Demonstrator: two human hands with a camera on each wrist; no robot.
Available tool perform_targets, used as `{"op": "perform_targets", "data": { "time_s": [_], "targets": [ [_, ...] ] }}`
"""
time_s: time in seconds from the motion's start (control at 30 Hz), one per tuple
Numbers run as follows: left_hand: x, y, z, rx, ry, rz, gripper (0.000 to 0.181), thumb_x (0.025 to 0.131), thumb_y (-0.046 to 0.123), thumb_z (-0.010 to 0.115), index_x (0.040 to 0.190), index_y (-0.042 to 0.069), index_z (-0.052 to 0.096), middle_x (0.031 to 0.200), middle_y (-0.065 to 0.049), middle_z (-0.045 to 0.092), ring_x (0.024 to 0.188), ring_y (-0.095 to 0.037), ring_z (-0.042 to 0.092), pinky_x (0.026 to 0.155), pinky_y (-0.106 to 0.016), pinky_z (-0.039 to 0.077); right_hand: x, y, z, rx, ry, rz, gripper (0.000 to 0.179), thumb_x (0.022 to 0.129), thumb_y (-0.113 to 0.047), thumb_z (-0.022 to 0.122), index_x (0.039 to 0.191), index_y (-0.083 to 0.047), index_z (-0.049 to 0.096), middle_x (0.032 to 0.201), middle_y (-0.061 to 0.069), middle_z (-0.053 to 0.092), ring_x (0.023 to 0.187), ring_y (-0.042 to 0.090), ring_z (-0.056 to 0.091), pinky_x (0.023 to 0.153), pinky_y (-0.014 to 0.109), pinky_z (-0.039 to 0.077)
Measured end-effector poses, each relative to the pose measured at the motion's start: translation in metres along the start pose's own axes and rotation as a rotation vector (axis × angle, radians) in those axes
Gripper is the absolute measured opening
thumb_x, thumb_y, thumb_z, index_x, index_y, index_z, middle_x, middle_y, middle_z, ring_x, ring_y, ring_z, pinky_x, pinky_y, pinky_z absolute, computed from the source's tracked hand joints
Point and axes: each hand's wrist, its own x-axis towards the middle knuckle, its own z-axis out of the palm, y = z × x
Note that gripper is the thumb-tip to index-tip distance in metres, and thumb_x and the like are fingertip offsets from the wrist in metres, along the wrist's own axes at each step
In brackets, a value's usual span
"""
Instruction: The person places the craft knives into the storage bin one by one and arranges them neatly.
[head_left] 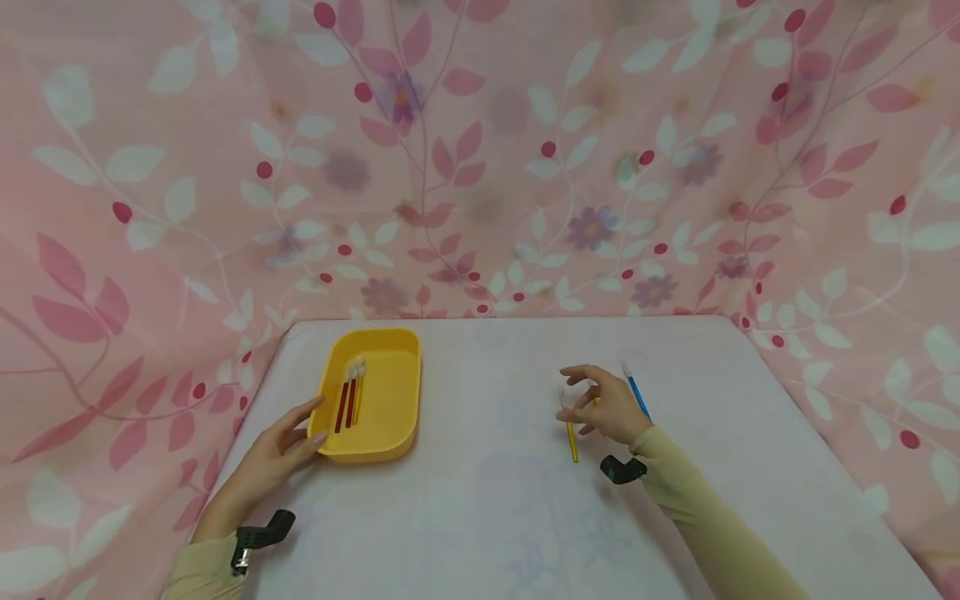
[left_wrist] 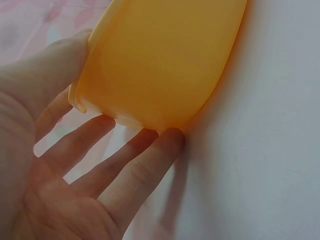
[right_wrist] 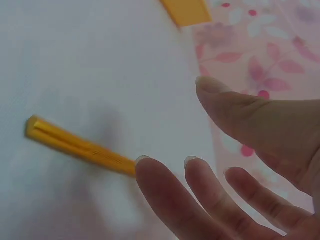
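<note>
My left hand (head_left: 273,450) grips the left side of a yellow tray (head_left: 405,400), thumb at the rim and fingertips against the outer wall (left_wrist: 160,65). Inside the tray lie two dark red paintbrushes (head_left: 342,407) and a yellow one (head_left: 358,400), all with pale tips. Over on the right, my right hand (head_left: 611,408) hovers with fingers spread above a yellow paintbrush (head_left: 573,442). That brush's handle (right_wrist: 80,147) passes behind a fingertip in the right wrist view. Just beyond the hand is a blue paintbrush (head_left: 637,395), its lower end hidden by the wrist.
A white cloth covers the table (head_left: 480,500). Pink floral fabric (head_left: 480,167) hangs behind it and along both sides. Each wrist wears a black camera mount, such as the one (head_left: 622,469) on the right.
</note>
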Motion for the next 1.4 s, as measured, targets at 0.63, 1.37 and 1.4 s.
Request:
{"op": "perform_targets", "data": {
  "time_s": [0.63,1.37,1.4],
  "targets": [
    [-0.002,0.003,0.003,-0.016,0.005,-0.001,0.077,0.110,0.035,0.070,0.175,0.020,0.029,0.178,-0.021,0.023,0.145,-0.050,0.049,0.102,-0.035,0.061,0.017,0.035,0.008,-0.138,-0.048,0.070,0.080,0.084,-0.003,0.095,0.154,0.002,0.055,0.133,0.025,0.057,0.064,0.022,0.068,0.056,0.036,0.064],
    [0.001,0.002,0.004,-0.035,0.008,-0.004,0.078,0.111,0.035,0.069,0.175,0.020,0.028,0.179,-0.021,0.022,0.144,-0.049,0.050,0.101,-0.036,0.061,0.024,0.039,0.005,-0.172,-0.134,0.020,0.067,0.088,-0.007,0.094,0.144,0.006,0.061,0.128,0.024,0.054,0.057,0.019,0.067,0.055,0.033,0.062],
    [0.000,0.002,0.004,-0.037,0.007,-0.008,0.078,0.111,0.035,0.069,0.175,0.020,0.028,0.179,-0.021,0.022,0.144,-0.049,0.050,0.101,-0.036,0.061,0.024,0.039,0.006,-0.169,-0.138,0.021,0.067,0.088,-0.007,0.094,0.144,0.006,0.061,0.128,0.024,0.055,0.057,0.019,0.067,0.055,0.033,0.062]
  ]
}}
